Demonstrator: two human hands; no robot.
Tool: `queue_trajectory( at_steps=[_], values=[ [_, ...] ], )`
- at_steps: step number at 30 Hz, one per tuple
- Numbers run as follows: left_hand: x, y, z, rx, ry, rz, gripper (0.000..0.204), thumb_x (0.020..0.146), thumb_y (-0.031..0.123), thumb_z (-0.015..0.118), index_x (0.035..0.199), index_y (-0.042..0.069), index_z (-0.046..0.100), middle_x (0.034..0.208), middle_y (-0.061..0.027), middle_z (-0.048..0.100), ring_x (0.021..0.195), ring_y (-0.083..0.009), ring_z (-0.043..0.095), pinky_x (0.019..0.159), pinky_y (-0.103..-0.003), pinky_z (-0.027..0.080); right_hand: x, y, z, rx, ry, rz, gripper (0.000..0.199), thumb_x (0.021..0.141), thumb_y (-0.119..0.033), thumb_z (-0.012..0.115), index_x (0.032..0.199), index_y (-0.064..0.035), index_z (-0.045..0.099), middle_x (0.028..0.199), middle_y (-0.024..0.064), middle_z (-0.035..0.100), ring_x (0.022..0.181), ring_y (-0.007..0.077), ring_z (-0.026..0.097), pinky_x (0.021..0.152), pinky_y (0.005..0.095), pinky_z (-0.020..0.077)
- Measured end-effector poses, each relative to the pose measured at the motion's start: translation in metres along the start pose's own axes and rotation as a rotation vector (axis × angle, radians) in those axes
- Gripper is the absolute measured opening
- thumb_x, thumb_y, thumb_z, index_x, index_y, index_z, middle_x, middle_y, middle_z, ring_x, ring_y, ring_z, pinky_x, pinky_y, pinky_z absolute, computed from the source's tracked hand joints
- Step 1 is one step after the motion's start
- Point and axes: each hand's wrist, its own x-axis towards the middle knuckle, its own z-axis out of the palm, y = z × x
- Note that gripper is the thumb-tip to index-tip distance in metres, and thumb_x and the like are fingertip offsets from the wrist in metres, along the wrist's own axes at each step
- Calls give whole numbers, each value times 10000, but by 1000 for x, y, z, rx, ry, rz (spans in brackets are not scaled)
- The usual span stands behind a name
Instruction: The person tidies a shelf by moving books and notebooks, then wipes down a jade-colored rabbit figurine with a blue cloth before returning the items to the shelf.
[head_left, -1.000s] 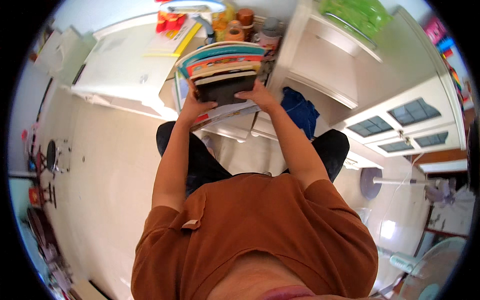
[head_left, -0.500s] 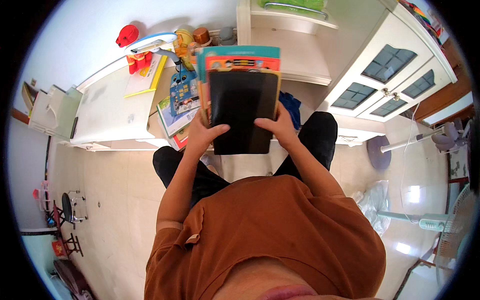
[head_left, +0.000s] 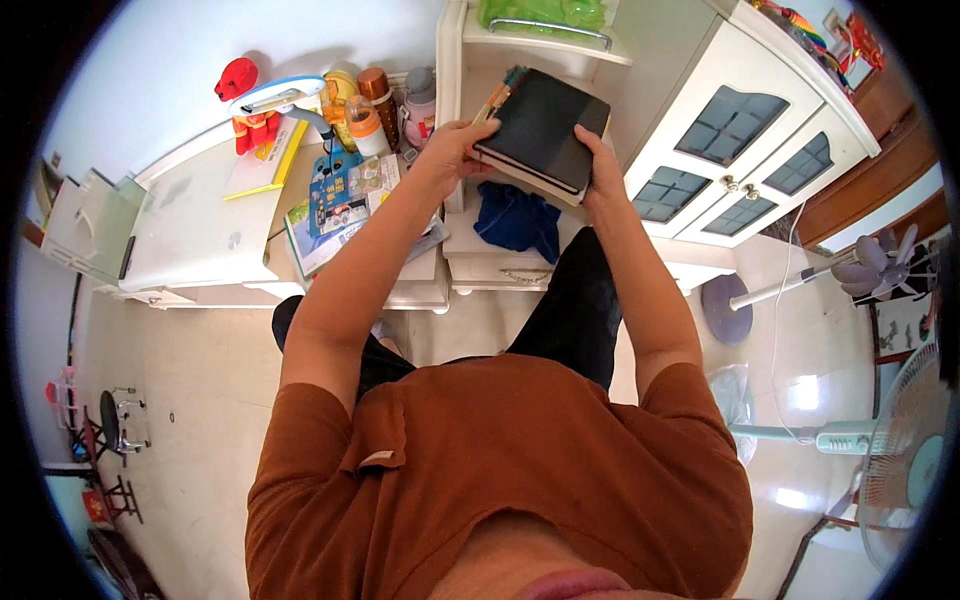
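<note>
A black-covered notebook (head_left: 548, 125) lies on top of a stack of books, whose coloured edges show at the upper left. The stack is tilted in the air before the white shelf unit. My left hand (head_left: 458, 155) grips its left side, with the thumb near the cover's edge. Along the right edge is my right hand (head_left: 603, 172), its thumb on the black cover and the other fingers mostly hidden. A dark blue cloth (head_left: 517, 222) lies just below the stack on the low shelf surface.
Left stands a white desk (head_left: 200, 235) with books and a blue-covered booklet (head_left: 330, 200), a lamp (head_left: 290, 90), a red toy bear (head_left: 240, 80) and bottles (head_left: 368, 125). A white cabinet (head_left: 745, 75) is at right. Fans (head_left: 905, 450) and a cord stand on the right floor.
Both hands have carried the stack up and right, toward the shelf, and turned it clockwise. The blue cloth below is now more fully visible. My view has shifted a little rightward.
</note>
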Motion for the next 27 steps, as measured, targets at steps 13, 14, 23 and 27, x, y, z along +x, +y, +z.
queue_trajectory(
  at_steps=[13, 14, 23, 27],
  values=[
    [1, -17, 31, -235, 151, 224, 382, 865, 142, 685, 1187, 11, 526, 1147, -132, 603, 1023, -244, 627, 876, -384, 543, -18, 81, 70, 481, 246, -123, 457, 913, -178, 652, 1313, -44, 476, 1268, 120, 555, 1136, 290, 564, 990, 480, 467],
    [1, -15, 27, -218, 129, 201, 378, 857, 126, 681, 1179, 4, 527, 1134, -133, 605, 1015, -242, 630, 872, -378, 545, -20, 87, 66, 443, 200, -193, 486, 918, -215, 661, 1335, -64, 463, 1283, 114, 543, 1150, 282, 552, 1008, 469, 449],
    [3, -4, 15, -144, 66, 164, 366, 825, 92, 666, 1143, -12, 518, 1015, -134, 618, 894, -221, 644, 806, -341, 559, -41, 80, 49, 467, 112, -21, 595, 895, -372, 674, 1377, -122, 430, 1340, 127, 518, 1254, 311, 498, 1070, 550, 384],
    [8, -5, 13, -119, 93, 126, 328, 831, 119, 663, 1113, -4, 549, 994, -135, 638, 872, -237, 663, 815, -347, 561, -39, 83, 50, 498, 137, 10, 579, 886, -351, 685, 1362, -127, 443, 1328, 119, 525, 1240, 304, 507, 1064, 530, 396]
  ],
)
